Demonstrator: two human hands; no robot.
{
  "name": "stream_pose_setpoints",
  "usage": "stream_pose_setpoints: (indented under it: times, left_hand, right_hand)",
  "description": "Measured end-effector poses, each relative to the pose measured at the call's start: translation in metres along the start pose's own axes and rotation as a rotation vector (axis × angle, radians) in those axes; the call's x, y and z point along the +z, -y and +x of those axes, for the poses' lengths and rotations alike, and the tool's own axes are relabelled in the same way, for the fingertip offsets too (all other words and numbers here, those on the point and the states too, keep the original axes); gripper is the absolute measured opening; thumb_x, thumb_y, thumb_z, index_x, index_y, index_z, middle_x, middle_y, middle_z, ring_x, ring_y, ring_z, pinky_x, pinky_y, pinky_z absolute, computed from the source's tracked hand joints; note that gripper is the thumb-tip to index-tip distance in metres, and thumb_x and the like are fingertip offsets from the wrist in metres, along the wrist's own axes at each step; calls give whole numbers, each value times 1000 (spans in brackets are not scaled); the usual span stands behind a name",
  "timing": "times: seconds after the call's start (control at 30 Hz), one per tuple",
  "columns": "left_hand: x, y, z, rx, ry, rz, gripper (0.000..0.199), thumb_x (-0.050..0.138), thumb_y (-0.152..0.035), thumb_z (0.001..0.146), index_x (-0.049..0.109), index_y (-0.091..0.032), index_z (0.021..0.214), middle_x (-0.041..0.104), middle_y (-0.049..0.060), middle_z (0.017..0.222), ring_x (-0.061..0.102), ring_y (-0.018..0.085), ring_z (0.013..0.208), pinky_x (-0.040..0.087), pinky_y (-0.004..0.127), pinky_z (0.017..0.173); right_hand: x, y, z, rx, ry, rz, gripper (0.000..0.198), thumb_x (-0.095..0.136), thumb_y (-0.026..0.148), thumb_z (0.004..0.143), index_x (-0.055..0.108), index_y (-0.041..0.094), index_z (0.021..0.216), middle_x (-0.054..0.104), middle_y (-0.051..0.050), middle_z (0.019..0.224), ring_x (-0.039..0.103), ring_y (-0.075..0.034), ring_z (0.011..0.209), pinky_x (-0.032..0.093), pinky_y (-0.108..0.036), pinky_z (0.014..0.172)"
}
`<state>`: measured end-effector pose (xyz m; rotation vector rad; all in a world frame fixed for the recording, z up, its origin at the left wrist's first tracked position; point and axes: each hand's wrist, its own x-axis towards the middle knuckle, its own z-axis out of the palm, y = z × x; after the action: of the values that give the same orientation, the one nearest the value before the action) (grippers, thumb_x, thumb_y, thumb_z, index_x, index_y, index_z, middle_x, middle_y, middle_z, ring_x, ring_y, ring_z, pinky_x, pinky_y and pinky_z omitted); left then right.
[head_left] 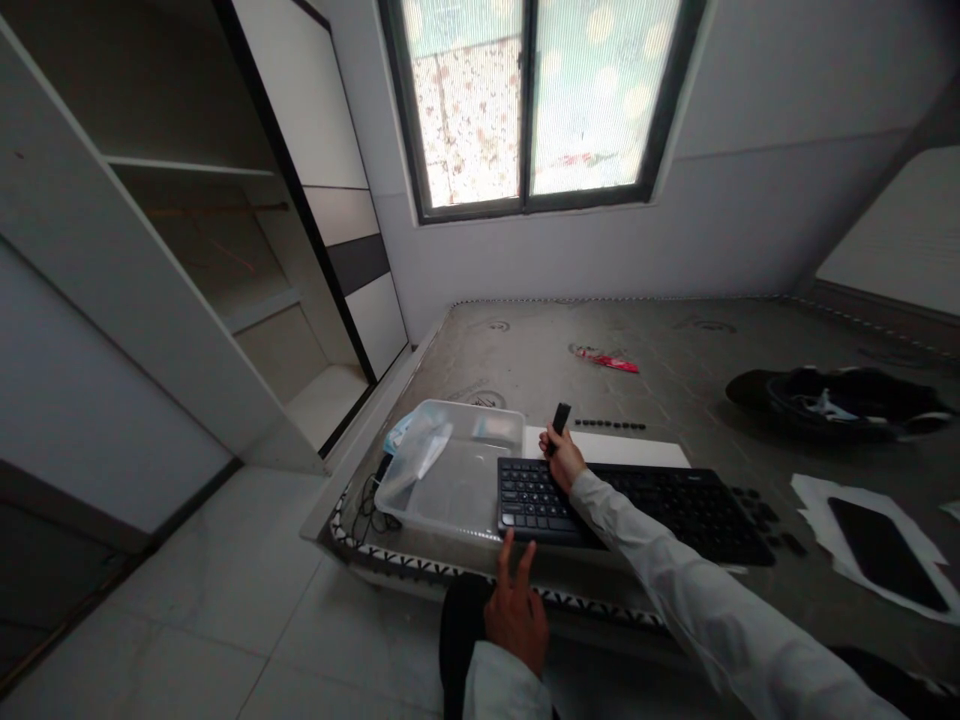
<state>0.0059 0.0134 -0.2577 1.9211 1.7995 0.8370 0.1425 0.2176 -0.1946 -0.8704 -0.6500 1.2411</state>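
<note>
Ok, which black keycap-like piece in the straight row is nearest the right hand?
The leftmost keycap-like piece, at the row's end closest to the right hand holding a black object; the other pieces extend away rightward.

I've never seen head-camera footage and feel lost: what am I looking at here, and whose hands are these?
There is no machine: these are one person's bare hands, seen in a single picture from a camera worn on their head, looking forward and down. The right hand holds a small black object near the far edge of a black keyboard. The left hand points two fingers toward the keyboard's near-left corner; I can't tell whether they touch. The grey padded surface also bears a clear plastic box and a red strip.
</note>
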Motion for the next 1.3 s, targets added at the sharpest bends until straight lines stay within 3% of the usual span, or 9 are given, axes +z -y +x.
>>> stream_pose_setpoints:
  times: [0.3, 0.5, 0.7, 0.97, 1.3]
  left_hand:
    - [1, 2, 0, 21, -27, 16, 69, 39, -1, 77, 40, -36, 136, 21, -2, 154, 51, 15, 121, 50, 24, 87]
    - [2, 1, 0, 22, -30, 9, 69, 39, 0, 76, 41, -35, 136, 21, -3, 154, 48, 15, 124, 49, 24, 90]
    - [3, 1, 0, 18, -36, 9, 70, 39, 1, 76, 40, -35, 136, 19, -3, 154, 49, 15, 123, 48, 25, 91]
    - [1, 0, 0, 11, -20, 21, 69, 39, 0, 78, 39, -35, 137, 20, -2, 154, 44, 14, 127, 48, 25, 92]
    - [5, 4, -1, 19, -8, 43, 69, 38, 0, 78, 39, -35, 137, 19, -3, 155, 46, 15, 126, 49, 25, 90]
  right_hand:
    - [-8, -5, 3, -62, 75, -115, 41, 77, 42, 56, 49, 22, 78, 41, 9, 54, 35, -7, 45, 24, -22, 44]
    - [-5, -8, 4, -41, 106, -264, 44, 71, 57, 60, 50, 21, 72, 43, 7, 50, 39, -10, 45, 30, -24, 44]
    - [1, -12, 1, -125, 3, -545, 47, 56, 68, 68, 55, 22, 80, 47, 5, 50, 44, -14, 45, 35, -26, 45]
    - [13, -12, -12, -352, 18, -916, 45, 53, 62, 74, 63, 18, 65, 58, -2, 58, 54, -19, 62, 39, -27, 59]
    - [8, -22, -14, -371, -36, -858, 22, 59, 44, 69, 68, 26, 77, 58, -1, 57, 56, -23, 64, 40, -29, 62]
